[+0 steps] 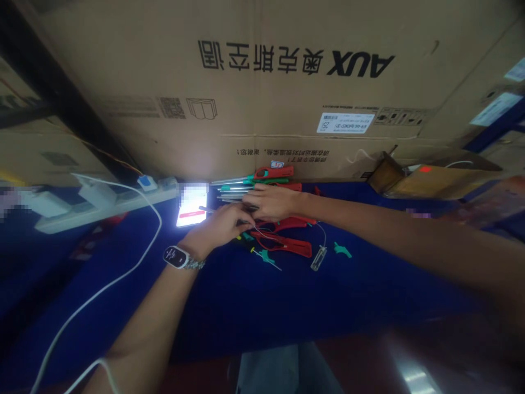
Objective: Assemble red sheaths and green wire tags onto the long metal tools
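Note:
Both my hands meet over a small heap of tools on a blue cloth point(262, 306). My left hand point(219, 225), with a smartwatch point(176, 256) on the wrist, is closed in a pinch on a thin dark rod or wire that I cannot name. My right hand point(268, 201) lies palm down with its fingers curled on a row of metal rods with green handles point(238, 189). Red-handled pliers point(283, 241) lie just below the hands. Small green-tipped pieces point(342, 250) and a thin clear tube point(319, 257) lie beside them.
A lit phone point(192, 205) lies left of the hands. A white power strip point(94, 205) with plugs and a white cable point(135, 262) runs on the left. A large AUX cardboard box point(287, 87) stands behind. A small brown box point(435, 180) sits at the right.

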The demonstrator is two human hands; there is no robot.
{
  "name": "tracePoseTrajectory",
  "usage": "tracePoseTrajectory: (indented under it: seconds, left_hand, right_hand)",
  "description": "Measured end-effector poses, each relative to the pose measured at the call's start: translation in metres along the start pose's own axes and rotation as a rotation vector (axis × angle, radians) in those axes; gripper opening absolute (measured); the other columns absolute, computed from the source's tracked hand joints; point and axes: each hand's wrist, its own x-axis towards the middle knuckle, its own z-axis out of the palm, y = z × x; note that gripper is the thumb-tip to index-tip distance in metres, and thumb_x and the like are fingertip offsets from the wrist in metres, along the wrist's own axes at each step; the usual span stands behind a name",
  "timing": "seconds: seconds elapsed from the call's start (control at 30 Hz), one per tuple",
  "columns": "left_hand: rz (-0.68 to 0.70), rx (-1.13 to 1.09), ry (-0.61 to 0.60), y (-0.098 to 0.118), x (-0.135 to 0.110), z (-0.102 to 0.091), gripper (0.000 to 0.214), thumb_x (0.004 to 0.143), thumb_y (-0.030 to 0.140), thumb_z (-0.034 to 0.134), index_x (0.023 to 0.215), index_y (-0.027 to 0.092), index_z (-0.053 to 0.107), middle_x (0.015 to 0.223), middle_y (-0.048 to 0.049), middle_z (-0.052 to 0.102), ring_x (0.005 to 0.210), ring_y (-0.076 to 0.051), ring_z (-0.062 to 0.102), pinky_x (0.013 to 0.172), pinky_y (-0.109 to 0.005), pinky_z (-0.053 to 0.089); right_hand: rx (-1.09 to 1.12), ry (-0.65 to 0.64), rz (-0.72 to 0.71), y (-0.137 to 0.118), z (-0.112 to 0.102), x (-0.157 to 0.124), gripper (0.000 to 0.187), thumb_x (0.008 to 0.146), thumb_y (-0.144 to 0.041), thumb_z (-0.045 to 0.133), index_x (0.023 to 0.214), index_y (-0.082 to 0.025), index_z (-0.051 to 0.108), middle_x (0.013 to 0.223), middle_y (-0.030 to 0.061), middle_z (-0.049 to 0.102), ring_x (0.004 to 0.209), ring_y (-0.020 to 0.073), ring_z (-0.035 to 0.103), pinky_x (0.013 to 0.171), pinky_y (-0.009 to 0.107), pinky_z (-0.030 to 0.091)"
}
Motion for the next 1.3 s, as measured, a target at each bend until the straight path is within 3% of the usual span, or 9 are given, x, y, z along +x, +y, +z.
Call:
tracePoseTrajectory:
  seconds: [0.17,0.37,0.57,0.7,0.83,1.03,1.2,1.3]
  left_hand:
    - [0.003,-0.01,0.018,0.0,-0.001,-0.001,0.016,0.089,0.02,0.064,0.094,0.023,0.079,0.1,-0.0065,0.074,0.094,-0.021,0.067,0.087,-0.036,0.051]
    - [-0.028,0.032,0.039,0.003,-0.001,-0.003,0.016,0.09,0.022,0.065,0.097,0.024,0.079,0.101,-0.0067,0.071,0.093,-0.021,0.066,0.086,-0.036,0.05]
    - [-0.061,0.065,0.032,0.009,-0.002,-0.003,0.016,0.091,0.027,0.063,0.097,0.025,0.079,0.099,-0.0068,0.068,0.092,-0.022,0.064,0.084,-0.037,0.05]
    - [-0.059,0.043,0.028,0.013,0.0,-0.001,0.016,0.091,0.025,0.063,0.096,0.024,0.079,0.101,-0.0067,0.068,0.093,-0.023,0.064,0.084,-0.036,0.05]
    - [-0.025,0.03,0.029,0.013,0.003,0.003,0.017,0.089,0.019,0.064,0.094,0.023,0.079,0.095,-0.0063,0.067,0.085,-0.02,0.064,0.08,-0.035,0.049]
    - [0.01,0.004,0.027,0.014,0.005,0.007,0.017,0.09,0.02,0.062,0.094,0.022,0.078,0.088,-0.0043,0.066,0.076,-0.016,0.061,0.075,-0.032,0.047]
    - [0.002,0.005,0.027,0.018,0.006,0.01,0.016,0.088,0.021,0.062,0.091,0.022,0.078,0.088,-0.0044,0.066,0.078,-0.017,0.061,0.075,-0.032,0.047]
    - [-0.001,0.004,0.027,0.019,0.006,0.01,0.014,0.087,0.021,0.064,0.09,0.022,0.078,0.09,-0.0053,0.066,0.08,-0.019,0.062,0.077,-0.034,0.048]
  right_hand:
    - [-0.049,0.003,-0.039,0.003,-0.002,0.001,0.018,0.095,-0.03,0.055,0.101,-0.026,0.071,0.113,0.0085,0.059,0.106,0.0231,0.05,0.09,0.038,0.034]
    - [-0.072,0.083,0.083,-0.002,-0.009,-0.018,0.024,0.095,-0.031,0.053,0.114,-0.023,0.066,0.123,0.0103,0.059,0.113,0.0255,0.05,0.097,0.041,0.034]
    - [-0.006,0.197,0.197,-0.02,-0.025,-0.047,0.022,0.09,-0.024,0.055,0.108,-0.018,0.067,0.131,0.0122,0.059,0.123,0.0281,0.051,0.102,0.045,0.033]
    - [0.08,0.218,0.257,-0.041,-0.034,-0.061,0.019,0.09,-0.022,0.053,0.101,-0.018,0.067,0.111,0.0092,0.07,0.115,0.0254,0.058,0.104,0.044,0.032]
    - [0.229,0.137,0.442,-0.063,-0.037,-0.068,0.018,0.091,-0.026,0.055,0.098,-0.016,0.069,0.091,0.0079,0.073,0.09,0.022,0.064,0.093,0.04,0.037]
    - [0.457,0.112,0.729,-0.09,-0.031,-0.076,0.019,0.092,-0.025,0.06,0.106,-0.02,0.071,0.104,0.0067,0.073,0.099,0.0218,0.066,0.088,0.037,0.038]
    - [0.434,0.24,0.912,-0.111,-0.029,-0.071,0.027,0.089,-0.024,0.061,0.115,-0.023,0.067,0.113,0.0079,0.069,0.109,0.0263,0.06,0.09,0.041,0.038]
    - [0.412,0.344,0.993,-0.124,-0.031,-0.063,0.026,0.085,-0.024,0.064,0.11,-0.022,0.066,0.114,0.0091,0.066,0.108,0.0266,0.058,0.092,0.043,0.038]
